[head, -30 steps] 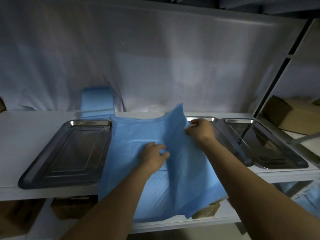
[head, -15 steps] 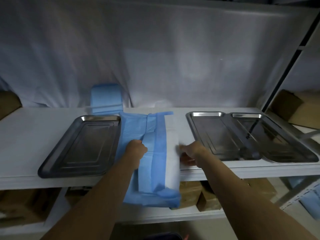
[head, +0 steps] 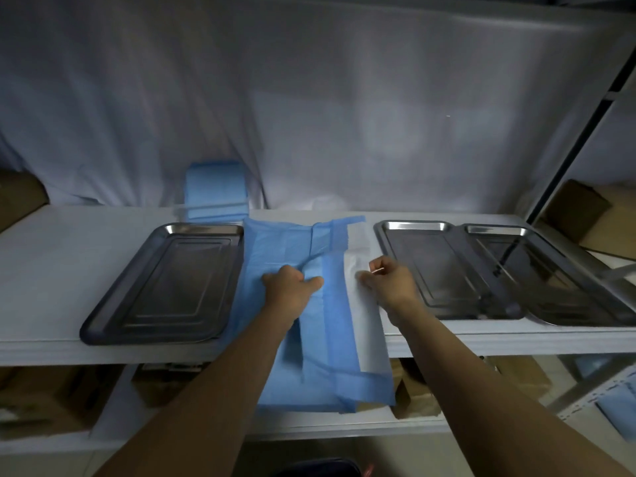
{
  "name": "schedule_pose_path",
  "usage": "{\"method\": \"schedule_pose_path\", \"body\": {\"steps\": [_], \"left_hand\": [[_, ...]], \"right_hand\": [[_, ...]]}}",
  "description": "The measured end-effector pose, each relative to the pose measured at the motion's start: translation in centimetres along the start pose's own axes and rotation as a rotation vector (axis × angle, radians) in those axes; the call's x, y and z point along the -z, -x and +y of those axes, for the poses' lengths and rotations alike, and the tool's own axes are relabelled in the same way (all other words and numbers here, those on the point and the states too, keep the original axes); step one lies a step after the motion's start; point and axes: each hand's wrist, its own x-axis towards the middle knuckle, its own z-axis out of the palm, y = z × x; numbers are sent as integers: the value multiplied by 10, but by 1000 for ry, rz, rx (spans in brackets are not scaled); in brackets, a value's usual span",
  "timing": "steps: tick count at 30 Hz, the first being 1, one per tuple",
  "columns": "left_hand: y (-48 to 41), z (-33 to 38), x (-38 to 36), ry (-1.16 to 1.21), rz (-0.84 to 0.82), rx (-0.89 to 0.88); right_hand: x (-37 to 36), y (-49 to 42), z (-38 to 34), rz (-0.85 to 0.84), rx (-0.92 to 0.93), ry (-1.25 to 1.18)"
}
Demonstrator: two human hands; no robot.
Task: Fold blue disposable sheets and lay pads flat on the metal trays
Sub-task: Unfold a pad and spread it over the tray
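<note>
Pinching blue sheet (head: 339, 325): left hand (head: 290, 287) grip on fold, right hand (head: 390, 282) grip on white edge.

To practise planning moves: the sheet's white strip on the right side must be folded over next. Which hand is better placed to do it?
Probably the right. The right hand pinches the white strip of the blue sheet, while the left hand holds its middle down.

Head view, forward-down, close over shelf (head: 51, 270)
</note>
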Motion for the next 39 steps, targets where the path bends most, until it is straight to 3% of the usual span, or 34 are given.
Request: {"method": "schedule_pose_path", "body": {"steps": [6,9,11,12,15,17,23,30,34,39], "left_hand": [[-3,9,-3,14,189,-12],[6,13,3,-212,365,-120],[6,19,3,-384,271,-135],[4,22,1,-330,157,-74],[8,33,-2,223,-197,273],[10,32,-5,373,-293,346],[-3,35,22,659,-272,318],[-7,6,56,814,-135,355],[-5,3,43,797,-91,283],[7,14,34,913,-233,307]], "right_hand": [[6,-2,-9,-72,31,-83],[9,-1,-14,-94,99,-56],[9,1,-18,-125,122,-64],[9,2,-20,-138,129,-62],[7,8,-22,-185,146,-28],[5,13,-24,-212,147,-4],[12,20,-36,-429,-30,-326],[-4,27,-9,-373,-185,120],[-21,35,-17,-429,-244,87],[-35,40,-28,-412,-288,91]]}}
